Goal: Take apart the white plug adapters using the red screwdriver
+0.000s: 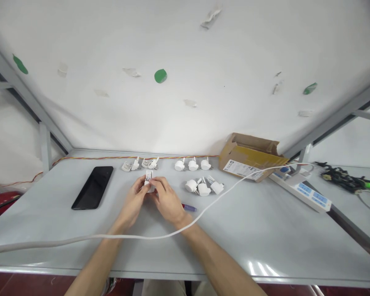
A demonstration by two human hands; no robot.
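Grey desk (265, 230), centre: left hand (132, 205) and right hand (168, 201) jointly pinch a small white plug adapter (149, 181) just above the surface. Each grip is fingertip-only, so the adapter could slip, and the white cable (142, 237) draped across both forearms could snag.

A small assembly workshop: a grey workbench (265, 230) on a metal frame (336, 119), rows of identical white plugs (193, 165) at twelve o'clock, a cardboard box (249, 158) and power strip (305, 190) at two o'clock.
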